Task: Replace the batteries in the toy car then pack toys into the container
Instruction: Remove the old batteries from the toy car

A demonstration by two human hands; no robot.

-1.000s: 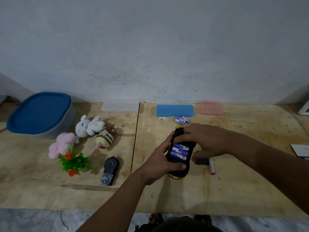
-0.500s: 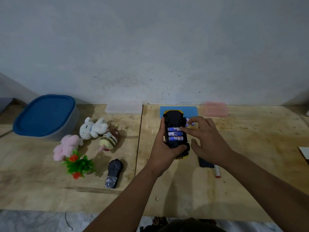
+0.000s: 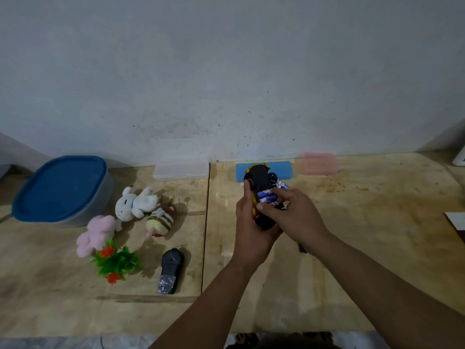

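Observation:
My left hand (image 3: pixel 247 231) grips a yellow and black toy car (image 3: pixel 260 181), held upside down above the table. Its open battery bay shows blue batteries (image 3: pixel 267 198). My right hand (image 3: pixel 293 215) lies over the car's near end, its fingers curled on the batteries and the car. More loose batteries (image 3: pixel 283 185) lie on the table just behind. A grey container with a blue lid (image 3: pixel 60 188) stands shut at the far left. Beside it lie a white plush (image 3: pixel 136 202), a pink plush (image 3: pixel 97 234), a striped bee plush (image 3: pixel 161 221), a plastic plant (image 3: pixel 115 261) and a black remote (image 3: pixel 171 270).
A clear box (image 3: pixel 181 168), a blue box (image 3: pixel 281 170) and a pink box (image 3: pixel 319 163) line the wall. A dark piece (image 3: pixel 302 248) shows under my right forearm. A paper (image 3: pixel 456 221) lies at the right edge. The two wooden boards (image 3: pixel 352 248) meet at a seam.
Both hands lifted the car off the table and tilted it toward me. My right hand moved from the car's side onto the battery bay and its near end.

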